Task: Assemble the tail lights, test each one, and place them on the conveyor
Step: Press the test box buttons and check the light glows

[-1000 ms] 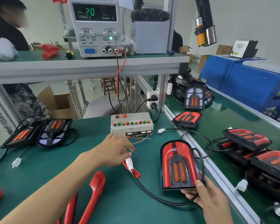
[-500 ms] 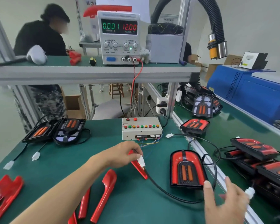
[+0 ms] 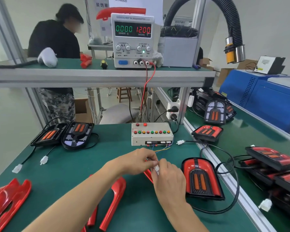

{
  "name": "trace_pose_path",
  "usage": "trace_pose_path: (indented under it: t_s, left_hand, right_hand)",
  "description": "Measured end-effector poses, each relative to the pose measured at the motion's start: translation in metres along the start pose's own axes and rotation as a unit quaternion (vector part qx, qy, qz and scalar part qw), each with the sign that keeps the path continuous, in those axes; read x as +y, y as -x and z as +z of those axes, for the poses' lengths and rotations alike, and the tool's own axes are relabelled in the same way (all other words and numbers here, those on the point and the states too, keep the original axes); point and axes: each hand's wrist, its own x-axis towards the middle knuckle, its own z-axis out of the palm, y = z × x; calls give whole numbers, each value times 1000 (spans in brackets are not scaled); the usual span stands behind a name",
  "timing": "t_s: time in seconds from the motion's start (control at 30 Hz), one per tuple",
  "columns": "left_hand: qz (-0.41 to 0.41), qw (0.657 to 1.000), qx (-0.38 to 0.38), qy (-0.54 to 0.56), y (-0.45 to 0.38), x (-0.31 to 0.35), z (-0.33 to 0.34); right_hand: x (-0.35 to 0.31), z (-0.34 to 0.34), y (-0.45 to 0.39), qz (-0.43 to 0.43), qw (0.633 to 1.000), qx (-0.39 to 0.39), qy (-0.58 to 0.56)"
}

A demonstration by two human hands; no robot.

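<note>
We count two hands, the left hand (image 3: 137, 162) and the right hand (image 3: 170, 180), meeting over one white connector (image 3: 156, 168) near the middle of the bench (image 3: 107, 153). One finished tail light (image 3: 202, 179) lies near the bench's right edge, and two open, unlensed ones (image 3: 62, 135) sit at its back left corner. Two loose white plugs (image 3: 30, 164) lie along the left edge, and a third (image 3: 180, 142) at the right edge. We see one button box (image 3: 151, 133) at the back edge and one power supply (image 3: 132, 40) on the shelf. Red trim pieces (image 3: 115, 200) at the front edge overlap too much to count, as do the tail lights stacked on the conveyor (image 3: 251, 139).
</note>
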Motion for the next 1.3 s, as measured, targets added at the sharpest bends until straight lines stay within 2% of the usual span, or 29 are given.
trace_pose_path:
  t_s: [0.27,0.77,0.9,1.1,1.3]
  left_hand:
    - [-13,998,-7,61,0,-1,-1]
    - [-33,986,-6,164,-1,-7,0]
    - [-35,992,-32,121,-4,-4,-5]
    - [-19,996,-33,85,-6,-1,-3]
    - [-17,993,-37,111,-2,-1,-2]
  right_hand:
    - [5,3,-1,-23,998,48,-25]
    - [3,2,-1,-14,999,50,8]
    - [4,0,-2,-9,999,44,-9]
    - [5,-3,-9,-2,1000,18,-16]
    - [7,0,-8,4,997,-6,-72]
